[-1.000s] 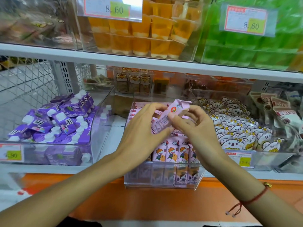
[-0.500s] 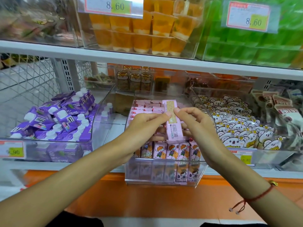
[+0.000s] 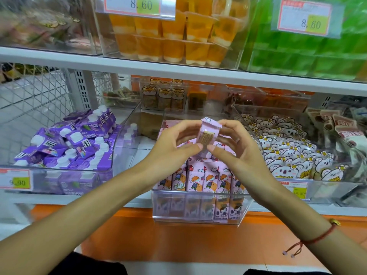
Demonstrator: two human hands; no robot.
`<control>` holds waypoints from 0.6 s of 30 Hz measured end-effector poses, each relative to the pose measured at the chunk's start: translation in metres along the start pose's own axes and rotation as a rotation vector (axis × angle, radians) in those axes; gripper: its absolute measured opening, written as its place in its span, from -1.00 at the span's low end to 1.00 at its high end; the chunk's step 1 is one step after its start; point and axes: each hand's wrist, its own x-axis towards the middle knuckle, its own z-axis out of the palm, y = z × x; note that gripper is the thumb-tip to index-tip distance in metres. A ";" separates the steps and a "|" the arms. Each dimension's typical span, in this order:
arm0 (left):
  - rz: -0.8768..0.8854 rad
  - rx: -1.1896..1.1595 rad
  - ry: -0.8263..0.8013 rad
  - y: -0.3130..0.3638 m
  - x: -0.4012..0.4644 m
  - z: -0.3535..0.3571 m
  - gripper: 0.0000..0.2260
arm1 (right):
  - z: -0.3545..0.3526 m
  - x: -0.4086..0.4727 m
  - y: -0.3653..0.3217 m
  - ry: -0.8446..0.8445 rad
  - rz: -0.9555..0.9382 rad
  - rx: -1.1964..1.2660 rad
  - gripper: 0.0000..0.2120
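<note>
**A:** Head view, biggest first: what stands on the shelf (image 3: 178, 70)?

**B:** Clear bins. The upper level has orange jelly cups (image 3: 178, 40) in one and green packs (image 3: 307, 56) in the next. Below, the left bin (image 3: 123, 139) holds purple cartons (image 3: 75, 139) with white caps. The right bin (image 3: 337, 187) holds koala-printed packets (image 3: 294, 155). The middle bin (image 3: 198, 211) juts past the shelf edge, with standing packets (image 3: 200, 179) in upright rows.

**A:** And the hands?

**B:** The left hand (image 3: 170, 149) and right hand (image 3: 240, 149) meet over the middle bin. Both pinch one pink packet (image 3: 208, 133), thumbs at its lower end and fingertips curled to its top; neither holds anything else. It sits upright in the air above the rows, touching none of them, a printed panel facing the camera.

**A:** Which step, then?

**B:** I'd judge it's checking or straightening one packet before shelving it. The next move calls for turning its cartoon face forward like the others, then lowering it into a gap without toppling neighbours
</note>
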 end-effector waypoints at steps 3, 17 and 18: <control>0.007 -0.032 0.031 -0.001 0.001 0.001 -0.67 | 0.000 0.000 -0.001 0.016 0.005 -0.035 -0.60; 0.163 0.008 0.229 0.002 0.001 -0.006 -0.50 | -0.010 0.007 -0.001 0.181 0.133 0.190 -0.84; 0.170 0.068 0.184 0.001 0.001 -0.005 -0.57 | -0.012 0.007 0.000 0.203 0.154 0.219 -0.87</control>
